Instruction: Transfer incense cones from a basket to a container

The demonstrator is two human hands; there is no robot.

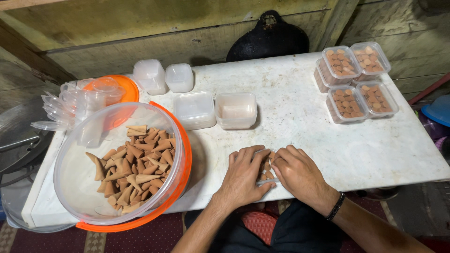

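Head view: both hands at the near edge of the white desk (pixel 304 117), cupped round a small clear box (pixel 266 167) packed with brown cones. Left hand (pixel 243 175) curled against the box's left side, fingers bent over its top; right hand (pixel 297 173) pressed to its right side, fingers curled over the rim. Neither lies flat; both grip the box between them. Whether a lid is on it, cannot tell. Left of the hands, a big clear tub (pixel 117 164) with an orange rim, tilted toward the person, loose cones (pixel 133 164) heaped inside. Stack of clear lids (pixel 70 105) beyond it. Two empty boxes (pixel 215 110) mid-desk, two more upturned behind. Four filled, closed boxes (pixel 356 82) at the far right. Risk, by my reading: the box sits close to the desk's near edge, so an uneven squeeze could tip it and spill cones into the lap; hard pressure might snap cone tips.
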